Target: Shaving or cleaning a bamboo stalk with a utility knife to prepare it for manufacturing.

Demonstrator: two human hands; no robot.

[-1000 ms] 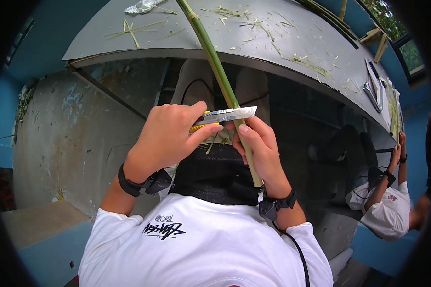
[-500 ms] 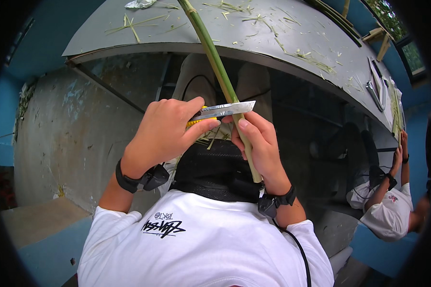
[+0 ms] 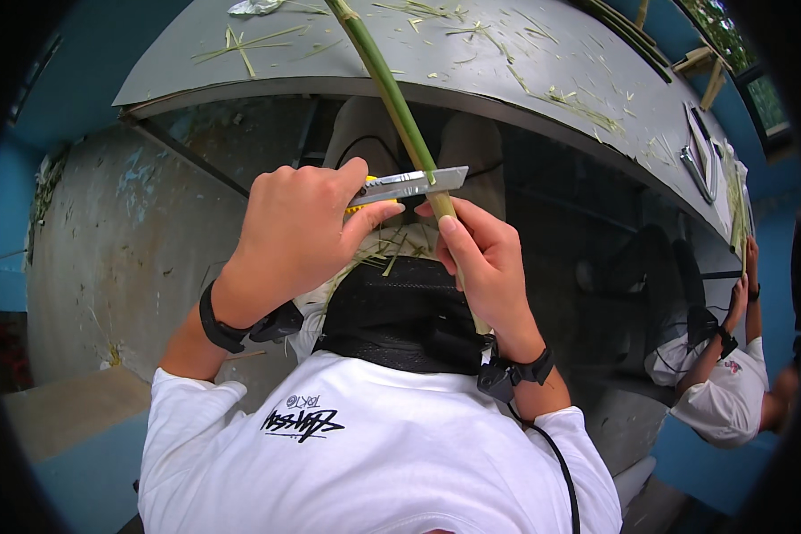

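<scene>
The left hand [image 3: 295,222] is gripping a yellow utility knife [image 3: 405,186], fingers curling around it, and its blade is lying across a green bamboo stick [image 3: 388,87]. The right hand [image 3: 488,265] is grasping the stick's paler end between thumb and bent fingers. The stick is slanting from above the table [image 3: 178,71] down between the 2 forearms [image 3: 194,349].

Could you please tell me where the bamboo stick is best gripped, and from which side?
I would grip the bamboo stick at its pale near section, with the right hand coming from the right: it is slim, its near end slants that way, and the knife blade crosses it farther up from the left.
</scene>
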